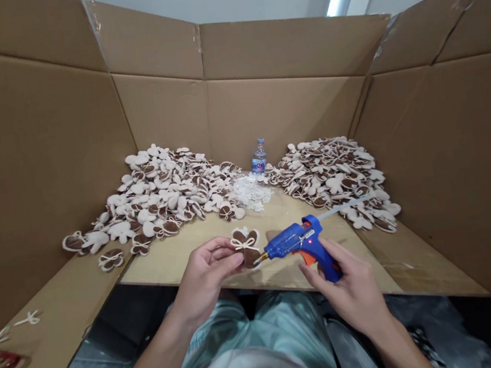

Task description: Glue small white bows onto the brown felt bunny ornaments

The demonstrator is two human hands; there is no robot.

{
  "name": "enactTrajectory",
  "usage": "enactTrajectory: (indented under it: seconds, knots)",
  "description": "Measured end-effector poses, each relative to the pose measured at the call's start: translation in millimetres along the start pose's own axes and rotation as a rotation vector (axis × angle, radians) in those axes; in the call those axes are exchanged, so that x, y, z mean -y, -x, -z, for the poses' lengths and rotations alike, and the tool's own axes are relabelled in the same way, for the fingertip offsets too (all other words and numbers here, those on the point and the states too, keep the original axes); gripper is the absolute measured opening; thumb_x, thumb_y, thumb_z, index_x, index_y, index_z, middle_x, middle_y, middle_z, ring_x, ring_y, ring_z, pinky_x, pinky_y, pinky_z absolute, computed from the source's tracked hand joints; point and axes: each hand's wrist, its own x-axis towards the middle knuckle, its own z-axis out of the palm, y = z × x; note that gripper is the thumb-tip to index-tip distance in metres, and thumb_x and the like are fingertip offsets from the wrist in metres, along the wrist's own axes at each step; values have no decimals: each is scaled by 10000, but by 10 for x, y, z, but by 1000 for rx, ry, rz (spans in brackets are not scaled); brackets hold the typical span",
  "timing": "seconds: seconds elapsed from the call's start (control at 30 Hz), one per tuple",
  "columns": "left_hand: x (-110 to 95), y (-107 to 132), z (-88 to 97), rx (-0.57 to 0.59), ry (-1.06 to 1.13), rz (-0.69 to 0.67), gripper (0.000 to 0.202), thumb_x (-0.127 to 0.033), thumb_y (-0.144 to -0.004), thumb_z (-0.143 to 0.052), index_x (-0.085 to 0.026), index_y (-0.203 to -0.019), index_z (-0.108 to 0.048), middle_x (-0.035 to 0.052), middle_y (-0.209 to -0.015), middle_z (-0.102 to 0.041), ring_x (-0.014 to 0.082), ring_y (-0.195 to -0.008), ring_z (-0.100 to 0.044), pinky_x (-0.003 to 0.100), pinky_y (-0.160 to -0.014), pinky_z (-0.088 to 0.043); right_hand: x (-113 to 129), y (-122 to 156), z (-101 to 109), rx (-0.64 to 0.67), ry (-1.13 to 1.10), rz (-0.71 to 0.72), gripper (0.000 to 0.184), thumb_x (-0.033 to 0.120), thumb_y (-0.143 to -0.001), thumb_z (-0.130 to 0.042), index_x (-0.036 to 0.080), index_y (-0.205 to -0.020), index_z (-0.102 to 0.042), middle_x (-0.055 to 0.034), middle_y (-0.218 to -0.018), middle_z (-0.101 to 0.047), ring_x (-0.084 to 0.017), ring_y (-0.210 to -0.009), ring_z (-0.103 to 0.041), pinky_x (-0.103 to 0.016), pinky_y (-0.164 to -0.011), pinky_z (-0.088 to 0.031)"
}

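Observation:
Between the thumb and fingers of my left hand [210, 274] is a brown felt piece [252, 255] with a pale edge and a cream bow across it. My right hand [353, 281] grips the handle of a blue glue gun [296, 238] with an orange trigger. The brass nozzle points left and meets, or nearly meets, the lower right of the felt piece; I cannot tell if it touches. A translucent glue stick [344, 205] sticks out of the gun's back end.
Heaps of brown and white felt pieces lie at left [168, 189] and right [329, 166]. Between them are a small pile of white bits [253, 192] and a water bottle [259, 158]. Cardboard walls [289, 105] surround the board. A red tool [0, 361] lies far left.

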Motion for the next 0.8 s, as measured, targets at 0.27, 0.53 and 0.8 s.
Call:
enactTrajectory:
  seconds: [0.27,0.53,0.8]
  knots:
    - [-17,56,-25,18,17,-37,254,-179,-689,-797,-183,-767,-556,-19,-703,-689,122,-676,-672,250,-689,-586,28,16,3,-43,17,27,325,374,-855,-623,151,-1091,-634,-58,-775,-653,-164,-592,-595,-255,-556,-510]
    - [-26,89,-25,-3,-3,-63,199,-182,-682,-810,-166,-743,-621,-29,-684,-652,92,-642,-626,224,-688,-580,38,10,4,-93,35,81,295,350,-864,-625,140,-1071,-634,-69,-788,-666,-163,-608,-615,-246,-557,-519]
    - [-50,104,-45,16,-17,-80,148,-161,-705,-798,-158,-736,-653,-29,-700,-641,78,-655,-611,190,-677,-566,15,19,16,-117,26,135,279,298,-860,-643,109,-1065,-643,-106,-866,-701,-173,-670,-665,-231,-590,-534]
